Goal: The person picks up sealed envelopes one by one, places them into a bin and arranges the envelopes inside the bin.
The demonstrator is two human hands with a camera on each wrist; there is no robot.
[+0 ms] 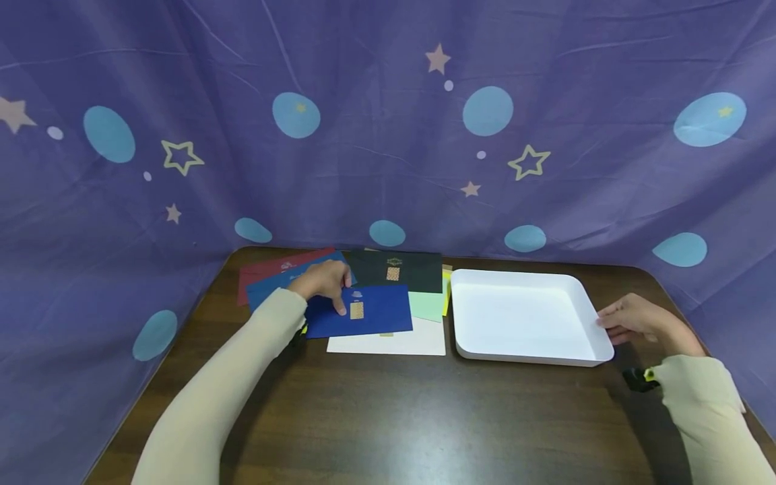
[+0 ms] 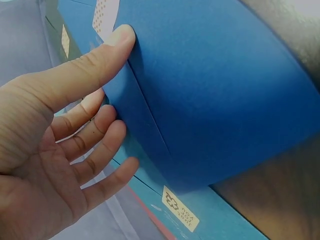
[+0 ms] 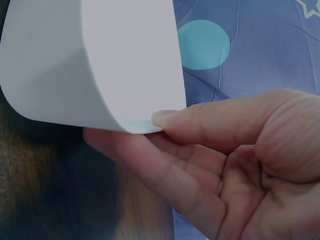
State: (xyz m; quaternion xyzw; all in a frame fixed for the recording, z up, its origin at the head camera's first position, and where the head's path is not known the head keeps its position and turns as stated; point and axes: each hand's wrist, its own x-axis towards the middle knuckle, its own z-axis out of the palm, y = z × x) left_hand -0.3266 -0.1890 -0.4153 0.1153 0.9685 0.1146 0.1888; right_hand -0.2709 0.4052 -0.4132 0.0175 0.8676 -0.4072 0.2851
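Note:
A dark blue envelope point(image 1: 384, 310) with a small gold sticker lies over the others in the head view. My left hand point(image 1: 327, 281) holds it by its far edge, thumb on its face and the other fingertips at the edge, as the left wrist view shows on the envelope point(image 2: 215, 85). On the right stands a shallow white tray point(image 1: 518, 316). The right hand point(image 1: 636, 320) pinches the tray's right rim; in the right wrist view, the thumb presses inside the tray wall point(image 3: 130, 60) and the fingers lie outside and under it.
Around the held envelope lie a red envelope point(image 1: 257, 274), a lighter blue envelope point(image 1: 267, 286), a black envelope point(image 1: 418, 269), a mint green envelope point(image 1: 427, 306) and a white envelope point(image 1: 418, 342). A purple patterned curtain point(image 1: 388, 168) hangs behind the brown table point(image 1: 376, 417).

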